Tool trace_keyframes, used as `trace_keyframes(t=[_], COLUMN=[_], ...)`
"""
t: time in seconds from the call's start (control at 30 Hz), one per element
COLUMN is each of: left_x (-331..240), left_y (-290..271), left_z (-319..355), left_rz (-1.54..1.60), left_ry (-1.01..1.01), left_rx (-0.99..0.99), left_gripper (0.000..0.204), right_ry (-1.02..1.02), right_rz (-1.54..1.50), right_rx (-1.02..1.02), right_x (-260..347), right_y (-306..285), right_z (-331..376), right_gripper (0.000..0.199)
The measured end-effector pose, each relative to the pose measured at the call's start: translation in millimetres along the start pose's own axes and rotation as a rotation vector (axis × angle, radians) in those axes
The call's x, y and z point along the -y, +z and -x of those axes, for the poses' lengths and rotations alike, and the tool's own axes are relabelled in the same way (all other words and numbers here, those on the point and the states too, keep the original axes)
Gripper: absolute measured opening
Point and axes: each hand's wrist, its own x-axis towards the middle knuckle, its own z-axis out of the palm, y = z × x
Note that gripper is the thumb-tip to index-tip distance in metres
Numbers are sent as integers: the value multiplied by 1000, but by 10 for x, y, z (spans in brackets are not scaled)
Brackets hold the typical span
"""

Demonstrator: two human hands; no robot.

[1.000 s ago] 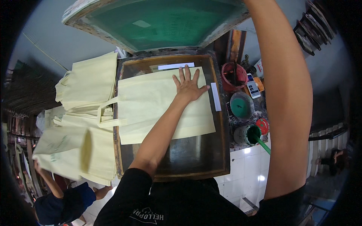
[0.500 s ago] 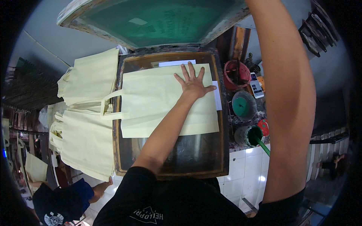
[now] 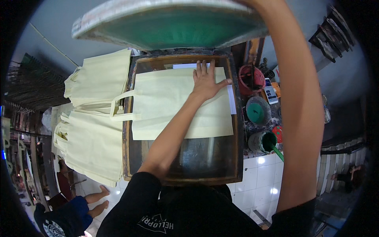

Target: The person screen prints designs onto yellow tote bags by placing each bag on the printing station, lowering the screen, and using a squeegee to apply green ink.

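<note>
A pale cream tote bag (image 3: pixel 166 106) lies flat on a dark, wood-rimmed printing table (image 3: pixel 213 158), its handles over the left rim. My left hand (image 3: pixel 205 83) rests open on the bag's far right part, thumb out, fingertips past its far edge. White paper strips (image 3: pixel 232 100) show beside the bag's right and far edges. Above the table's far side, a screen-printing frame (image 3: pixel 166 33) with green mesh hangs tilted up. Up at the frame's right corner, my right hand (image 3: pixel 252 2) is mostly cut off by the picture's edge, its fingers hidden.
Stacks of similar tote bags (image 3: pixel 94 134) lie left of the table. To the right stand a pink bucket (image 3: pixel 252 77), a bowl of green ink (image 3: pixel 256 112), an ink can (image 3: pixel 262 141) with a green handle, and phones (image 3: pixel 271 94). A person (image 3: pixel 71 213) is at lower left.
The screen frame has tilted down toward me, showing its near rim and less mesh, with my right arm following. My left hand's fingers have drawn closer together at the bag's far edge.
</note>
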Motion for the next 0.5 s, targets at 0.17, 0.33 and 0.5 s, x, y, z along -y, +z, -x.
trace_keyframes(t=[0.17, 0.33, 0.5], left_x=[-68, 328, 536], left_y=[-1117, -806, -322], left_z=[1465, 2840, 3110], left_rz=[995, 1274, 1231], left_ry=[167, -341, -561], left_rx=[-143, 30, 24], left_gripper=[55, 20, 26], right_ry=[-266, -246, -229], right_rz=[53, -174, -52], right_rx=[-129, -18, 132], right_x=[-291, -335, -485], right_y=[550, 1426, 2110], right_z=[872, 2291, 2758], right_gripper=[23, 17, 14])
